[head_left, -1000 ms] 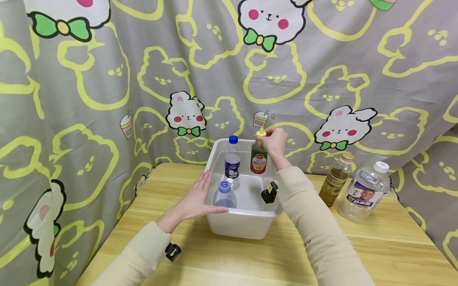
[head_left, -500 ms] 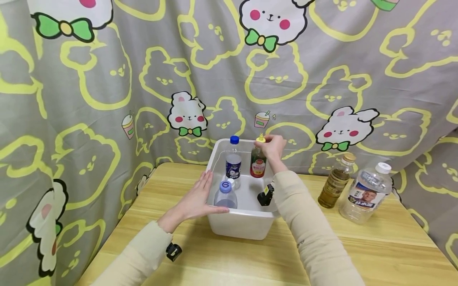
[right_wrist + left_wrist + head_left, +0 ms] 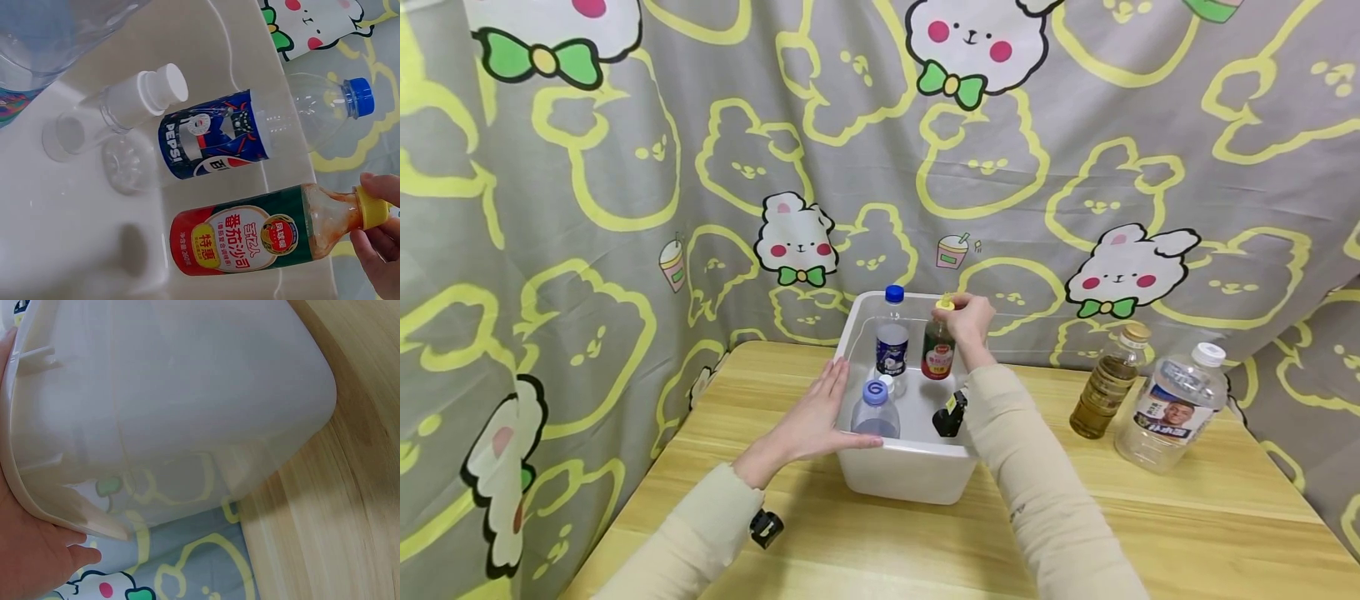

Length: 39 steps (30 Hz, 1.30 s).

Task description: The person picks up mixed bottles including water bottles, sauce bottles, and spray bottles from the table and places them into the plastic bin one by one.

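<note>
My right hand (image 3: 972, 323) pinches the yellow cap of a ketchup bottle (image 3: 244, 234), holding it upright inside a white plastic tub (image 3: 906, 475). Whether the bottle's base touches the tub floor, I cannot tell. My left hand (image 3: 801, 427) rests on the tub's near left corner, fingers along the left rim and thumb on the front rim. Beside the ketchup stands an empty Pepsi bottle (image 3: 892, 348) with a blue cap. A small clear bottle with a white cap (image 3: 94, 119) and a wider bottle with a light blue cap (image 3: 876, 408) are nearer the front.
On the wooden table (image 3: 1150, 542), right of the tub, stand a gold-capped bottle with brown liquid (image 3: 1105, 387) and a large clear jug with a white cap (image 3: 1172, 412). A grey patterned curtain (image 3: 865, 150) hangs behind and at the sides.
The right hand has lowered the ketchup bottle further into the tub, moving slightly left. The left hand stays on the rim.
</note>
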Each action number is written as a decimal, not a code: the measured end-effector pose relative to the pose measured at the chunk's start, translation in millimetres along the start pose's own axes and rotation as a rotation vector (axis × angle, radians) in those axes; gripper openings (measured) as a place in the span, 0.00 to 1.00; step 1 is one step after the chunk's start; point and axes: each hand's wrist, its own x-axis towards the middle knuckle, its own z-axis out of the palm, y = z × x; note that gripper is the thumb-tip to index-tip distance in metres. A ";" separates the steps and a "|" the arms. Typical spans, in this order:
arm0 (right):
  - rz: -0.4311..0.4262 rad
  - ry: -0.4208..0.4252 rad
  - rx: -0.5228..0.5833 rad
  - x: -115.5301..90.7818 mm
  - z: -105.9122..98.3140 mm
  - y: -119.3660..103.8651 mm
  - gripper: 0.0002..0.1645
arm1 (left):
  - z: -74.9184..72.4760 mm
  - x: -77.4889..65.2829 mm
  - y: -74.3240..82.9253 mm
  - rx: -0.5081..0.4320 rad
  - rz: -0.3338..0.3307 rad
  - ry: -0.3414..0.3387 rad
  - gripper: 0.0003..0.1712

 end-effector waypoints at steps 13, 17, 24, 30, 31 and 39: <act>0.096 0.007 0.002 2.9 5.3 4.1 0.21 | -0.7 -0.1 1.7 0.011 -0.011 -0.011 0.72; 0.102 0.017 -0.006 3.9 8.4 6.1 0.22 | -0.9 -0.1 1.7 0.012 -0.013 -0.013 0.71; 0.098 0.004 -0.010 2.0 14.7 8.8 0.22 | -0.6 0.1 2.0 0.008 -0.013 -0.009 0.72; 0.098 0.004 -0.015 0.7 18.5 9.5 0.20 | -1.0 -0.7 2.2 0.016 -0.006 0.003 0.72; 0.099 0.001 -0.013 0.7 18.9 9.9 0.20 | -1.1 -0.8 2.3 0.017 -0.006 0.004 0.72; 0.134 -0.020 -0.015 -0.5 21.0 13.3 0.20 | -1.3 -1.5 2.7 0.008 -0.003 0.006 0.71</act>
